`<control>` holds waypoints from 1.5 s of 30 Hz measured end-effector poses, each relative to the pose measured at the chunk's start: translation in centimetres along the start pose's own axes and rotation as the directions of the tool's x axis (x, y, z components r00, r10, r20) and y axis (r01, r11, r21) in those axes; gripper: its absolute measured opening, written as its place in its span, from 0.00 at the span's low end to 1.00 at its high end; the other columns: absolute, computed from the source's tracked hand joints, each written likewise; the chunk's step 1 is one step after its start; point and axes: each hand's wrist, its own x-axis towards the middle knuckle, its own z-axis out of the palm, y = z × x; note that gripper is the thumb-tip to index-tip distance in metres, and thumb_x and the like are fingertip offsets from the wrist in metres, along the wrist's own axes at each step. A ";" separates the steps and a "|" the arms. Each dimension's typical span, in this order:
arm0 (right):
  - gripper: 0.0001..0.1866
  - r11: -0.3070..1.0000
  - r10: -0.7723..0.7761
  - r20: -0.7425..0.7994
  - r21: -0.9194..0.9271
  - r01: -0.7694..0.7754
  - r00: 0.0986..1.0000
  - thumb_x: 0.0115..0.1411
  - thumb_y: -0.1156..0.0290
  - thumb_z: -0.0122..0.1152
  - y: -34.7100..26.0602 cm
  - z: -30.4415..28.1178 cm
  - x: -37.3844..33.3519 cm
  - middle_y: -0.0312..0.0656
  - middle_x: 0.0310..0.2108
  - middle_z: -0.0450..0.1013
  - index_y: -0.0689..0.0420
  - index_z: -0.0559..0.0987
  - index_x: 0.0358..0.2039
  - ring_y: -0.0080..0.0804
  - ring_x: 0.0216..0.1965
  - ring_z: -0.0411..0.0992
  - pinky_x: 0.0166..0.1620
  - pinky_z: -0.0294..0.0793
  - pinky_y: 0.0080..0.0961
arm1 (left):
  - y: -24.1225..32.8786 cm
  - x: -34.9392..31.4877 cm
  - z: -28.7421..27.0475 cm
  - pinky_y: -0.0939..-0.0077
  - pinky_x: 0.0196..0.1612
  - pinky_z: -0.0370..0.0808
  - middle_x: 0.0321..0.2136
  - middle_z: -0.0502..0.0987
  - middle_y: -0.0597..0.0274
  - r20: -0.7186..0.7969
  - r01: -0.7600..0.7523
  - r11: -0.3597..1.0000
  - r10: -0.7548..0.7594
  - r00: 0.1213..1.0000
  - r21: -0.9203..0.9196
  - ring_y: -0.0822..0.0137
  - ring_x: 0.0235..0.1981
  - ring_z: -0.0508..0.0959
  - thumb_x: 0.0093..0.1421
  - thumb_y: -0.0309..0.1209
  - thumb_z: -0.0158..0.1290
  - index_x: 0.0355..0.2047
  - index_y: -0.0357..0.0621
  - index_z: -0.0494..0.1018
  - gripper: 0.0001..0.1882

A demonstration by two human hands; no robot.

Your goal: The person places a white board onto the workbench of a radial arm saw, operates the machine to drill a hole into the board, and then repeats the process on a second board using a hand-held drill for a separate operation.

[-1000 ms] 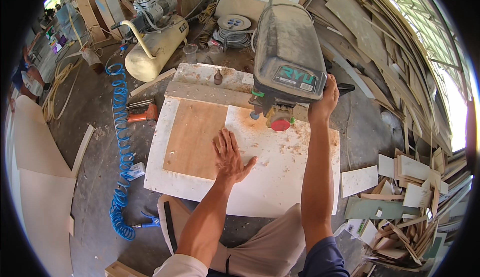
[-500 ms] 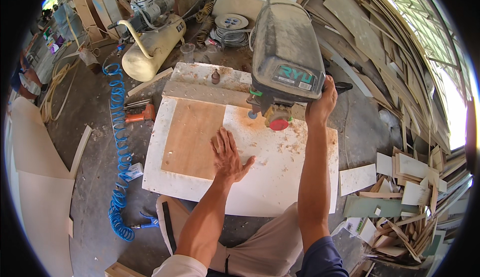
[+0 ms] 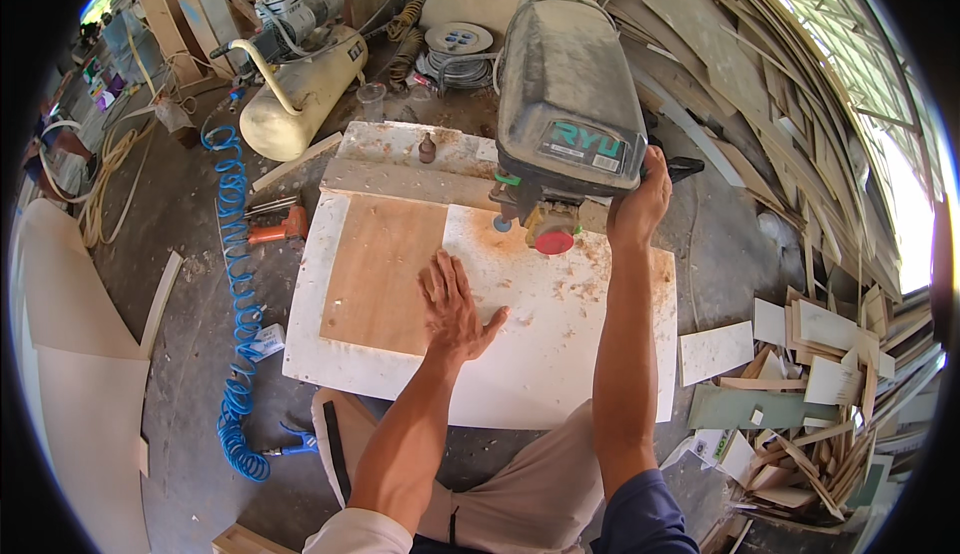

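My left hand lies flat with fingers spread, over the right edge of a square brown plywood panel and the white board beside it. To the right, my right hand curls round the right side of a dusty dark-hooded drill press. Its fingertips are partly hidden there, near a black lever. Under the hood show a red round switch button and a small blue disc above the board. Wood shavings lie scattered on the white board.
A blue coiled air hose runs down the left, ending at a blue air gun. An orange power tool rests on the floor. Behind stand a cream air compressor and a cable reel. Wood offcuts pile up at right.
My hands and the panel keep their places; the view has shifted only slightly. A person partly visible at the far left edge is out of sight there now.
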 end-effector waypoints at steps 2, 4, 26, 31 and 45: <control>0.13 1.000 -0.017 -0.003 -0.013 0.017 1.000 0.70 0.70 0.45 0.0 0.0 0.0 0.29 0.28 0.63 0.57 0.69 0.27 0.16 0.31 0.59 0.37 0.61 0.16 | 0.0 0.0 0.0 0.41 0.73 0.38 0.73 0.34 0.33 0.000 0.001 1.000 -0.001 1.000 0.004 0.40 0.75 0.38 0.62 0.69 0.40 0.71 0.23 0.35 0.61; 0.13 0.999 -0.038 0.015 -0.018 0.039 0.999 0.70 0.69 0.45 0.3 -0.6 0.4 0.29 0.28 0.62 0.57 0.69 0.27 0.16 0.31 0.59 0.35 0.60 0.16 | 0.2 0.1 0.1 0.41 0.73 0.38 0.73 0.35 0.33 -0.012 -0.004 1.000 0.004 1.000 -0.001 0.40 0.75 0.38 0.62 0.69 0.40 0.71 0.23 0.36 0.61; 0.14 0.990 -0.078 0.031 -0.119 0.081 0.996 0.72 0.64 0.44 0.4 -0.9 -0.5 0.22 0.24 0.60 0.51 0.71 0.28 0.10 0.22 0.50 0.24 0.47 0.16 | 0.0 0.1 0.5 0.42 0.74 0.37 0.73 0.35 0.35 -0.021 0.005 1.000 -0.005 1.000 -0.023 0.41 0.75 0.37 0.61 0.70 0.41 0.71 0.24 0.36 0.62; 0.14 0.992 -0.042 0.026 -0.118 0.045 0.999 0.72 0.63 0.45 0.2 -0.9 -0.9 0.22 0.24 0.59 0.50 0.71 0.28 0.09 0.21 0.49 0.23 0.46 0.16 | 0.1 0.1 0.1 0.42 0.74 0.37 0.73 0.34 0.35 0.005 0.012 1.000 -0.012 1.000 -0.017 0.41 0.75 0.37 0.62 0.70 0.41 0.71 0.24 0.36 0.62; 0.12 0.998 -0.028 0.052 -0.046 0.030 0.998 0.73 0.64 0.45 0.4 -1.1 -1.3 0.23 0.29 0.62 0.51 0.72 0.32 0.09 0.28 0.54 0.31 0.53 0.12 | 0.1 0.0 0.1 0.42 0.74 0.38 0.73 0.35 0.34 -0.013 0.007 1.000 -0.007 1.000 -0.018 0.40 0.75 0.39 0.61 0.70 0.42 0.71 0.23 0.37 0.62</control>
